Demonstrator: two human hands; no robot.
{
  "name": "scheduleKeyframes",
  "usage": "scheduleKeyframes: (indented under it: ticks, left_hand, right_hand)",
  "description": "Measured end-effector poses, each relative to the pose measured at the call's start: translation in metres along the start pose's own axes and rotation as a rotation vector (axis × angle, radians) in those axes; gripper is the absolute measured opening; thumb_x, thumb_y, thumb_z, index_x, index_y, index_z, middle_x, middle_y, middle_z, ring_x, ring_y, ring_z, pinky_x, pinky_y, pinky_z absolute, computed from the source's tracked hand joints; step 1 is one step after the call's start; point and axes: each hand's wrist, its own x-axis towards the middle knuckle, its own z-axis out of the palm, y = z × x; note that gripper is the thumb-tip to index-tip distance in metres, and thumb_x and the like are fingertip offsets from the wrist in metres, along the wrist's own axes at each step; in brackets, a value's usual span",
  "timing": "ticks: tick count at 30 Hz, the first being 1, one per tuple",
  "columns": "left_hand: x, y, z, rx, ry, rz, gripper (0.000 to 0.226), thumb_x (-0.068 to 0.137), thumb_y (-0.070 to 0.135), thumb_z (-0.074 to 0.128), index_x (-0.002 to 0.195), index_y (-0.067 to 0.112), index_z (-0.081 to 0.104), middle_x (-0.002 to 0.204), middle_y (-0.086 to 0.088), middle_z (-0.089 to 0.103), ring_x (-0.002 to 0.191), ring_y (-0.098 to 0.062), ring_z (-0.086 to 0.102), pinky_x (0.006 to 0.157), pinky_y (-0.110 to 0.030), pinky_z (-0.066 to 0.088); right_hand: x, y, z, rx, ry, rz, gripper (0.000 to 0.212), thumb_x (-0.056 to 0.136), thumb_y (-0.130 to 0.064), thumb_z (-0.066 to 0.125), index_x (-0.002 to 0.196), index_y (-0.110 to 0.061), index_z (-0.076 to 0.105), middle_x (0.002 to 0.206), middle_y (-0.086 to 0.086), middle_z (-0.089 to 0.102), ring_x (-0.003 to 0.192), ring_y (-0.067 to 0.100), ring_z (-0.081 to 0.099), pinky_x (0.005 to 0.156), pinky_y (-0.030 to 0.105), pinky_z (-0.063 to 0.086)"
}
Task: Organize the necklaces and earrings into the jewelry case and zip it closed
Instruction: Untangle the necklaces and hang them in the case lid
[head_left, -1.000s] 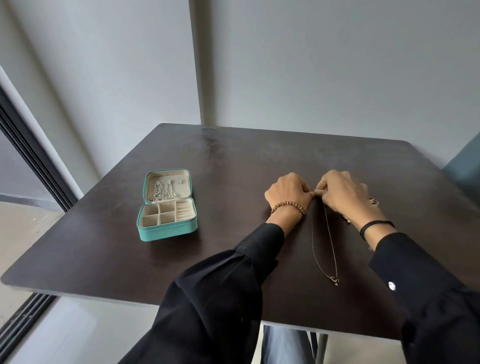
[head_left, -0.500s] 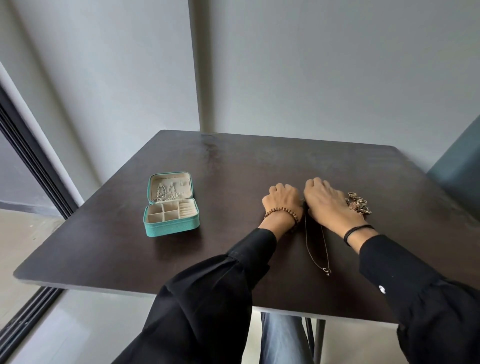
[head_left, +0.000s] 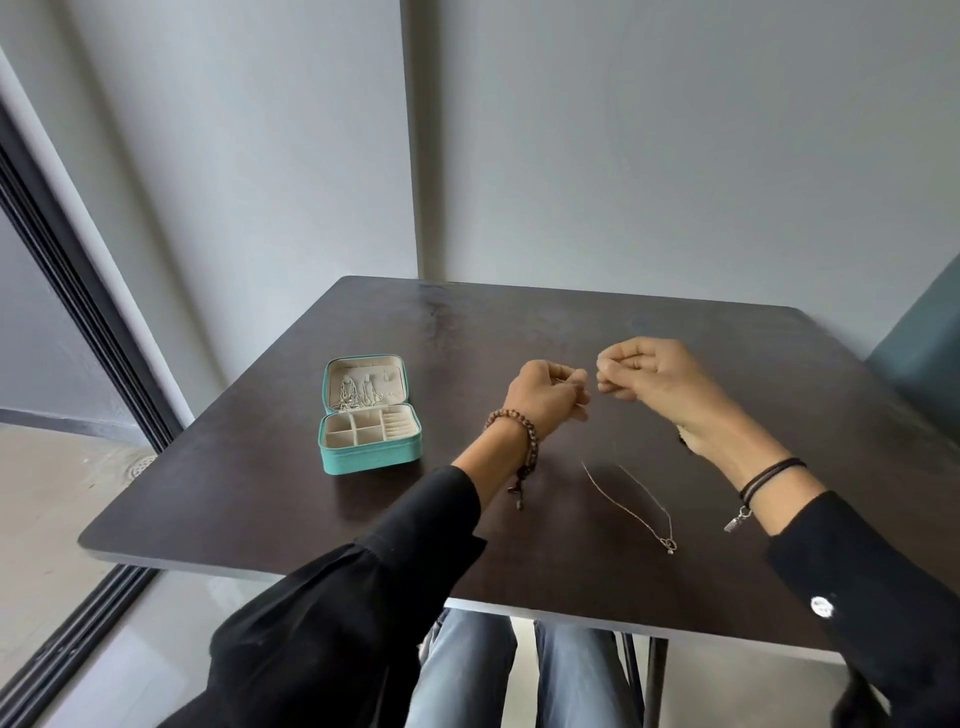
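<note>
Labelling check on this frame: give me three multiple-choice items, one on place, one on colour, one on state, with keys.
1. The jewelry case sits on the table:
A) left of the left hand
B) right of the right hand
C) at the far edge, behind both hands

2. The case's outside is:
A) black
B) teal
C) red

3. The hands:
A) lie flat on the table
B) pinch the necklace above the table
C) grip the case

Key:
1 A, the case lies out past the left wrist.
2 B, it has a teal shell and a cream lining.
3 B, the curled fingers of both hands meet at the chain's top, and the pendant hangs low, at the table.
</note>
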Motion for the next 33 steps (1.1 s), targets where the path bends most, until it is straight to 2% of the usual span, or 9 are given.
scheduleKeyframes:
  ticks: [3,8,12,15,18,22,29,33]
  left_hand:
    - [-0.004,0.001,-0.015,0.028,-0.033,-0.001,0.029,0.095,0.035,0.066,0.077,0.013,0.067,0.066,0.002,0.064,0.054,-0.012,0.060,0.072,-0.032,0.056]
    - [-0.018,0.018,-0.031,-0.104,-0.038,-0.013,0.035,0.096,0.039,0.064,0.081,0.008,0.071,0.064,0.002,0.055,0.051,-0.010,0.054,0.068,-0.029,0.058]
    - [-0.029,0.040,-0.041,-0.266,-0.057,0.079,0.039,0.096,0.045,0.060,0.087,0.008,0.071,0.067,0.004,0.059,0.056,-0.011,0.055,0.066,-0.025,0.055]
    - [-0.032,0.054,-0.048,-0.325,-0.095,0.120,0.042,0.098,0.045,0.058,0.101,0.007,0.073,0.074,0.005,0.065,0.068,-0.012,0.060,0.075,-0.029,0.055]
    - [-0.035,0.066,-0.055,-0.308,-0.126,0.156,0.043,0.098,0.045,0.057,0.115,0.007,0.072,0.089,0.002,0.072,0.082,-0.015,0.065,0.083,-0.032,0.054]
    - [-0.041,0.082,-0.062,-0.234,-0.138,0.200,0.035,0.100,0.040,0.056,0.120,0.015,0.070,0.107,-0.001,0.076,0.089,-0.016,0.070,0.082,-0.031,0.055]
    - [-0.042,0.094,-0.077,-0.254,-0.109,0.231,0.032,0.100,0.033,0.057,0.129,0.024,0.064,0.113,0.001,0.075,0.097,-0.018,0.073,0.083,-0.032,0.054]
    - [-0.042,0.097,-0.086,-0.284,-0.072,0.241,0.033,0.101,0.036,0.053,0.132,0.026,0.062,0.113,0.001,0.075,0.101,-0.019,0.073,0.088,-0.034,0.055]
  right_hand:
    - [-0.001,-0.008,-0.001,0.242,-0.043,0.074,0.008,0.096,-0.009,0.068,0.103,-0.005,0.069,0.088,0.008,0.071,0.075,0.016,0.067,0.074,0.027,0.056]
    - [0.001,-0.011,-0.003,0.442,-0.066,0.142,0.013,0.090,-0.010,0.074,0.102,-0.007,0.071,0.080,0.002,0.068,0.068,0.012,0.056,0.070,0.026,0.050]
    - [-0.003,-0.013,-0.001,0.431,-0.106,0.135,0.033,0.075,-0.020,0.083,0.105,-0.009,0.073,0.077,-0.003,0.061,0.067,0.010,0.053,0.073,0.026,0.047]
    - [-0.007,-0.013,0.002,0.429,-0.115,0.137,0.037,0.072,-0.020,0.085,0.105,-0.008,0.072,0.080,-0.003,0.064,0.071,0.011,0.054,0.073,0.026,0.046]
    - [-0.009,-0.013,0.006,0.404,-0.123,0.164,0.034,0.073,-0.020,0.086,0.103,-0.011,0.072,0.086,-0.002,0.069,0.080,0.012,0.058,0.078,0.027,0.047]
    - [-0.010,-0.013,0.014,0.384,-0.133,0.186,0.042,0.064,-0.025,0.087,0.103,-0.014,0.074,0.089,-0.002,0.073,0.082,0.014,0.067,0.086,0.031,0.049]
    - [-0.012,-0.008,0.025,0.406,-0.145,0.189,0.036,0.080,-0.008,0.082,0.113,-0.002,0.070,0.098,0.011,0.076,0.089,0.017,0.073,0.094,0.032,0.051]
    - [-0.014,-0.002,0.031,0.362,-0.115,0.242,0.028,0.080,-0.008,0.083,0.106,-0.005,0.073,0.093,0.012,0.077,0.089,0.019,0.073,0.098,0.036,0.052]
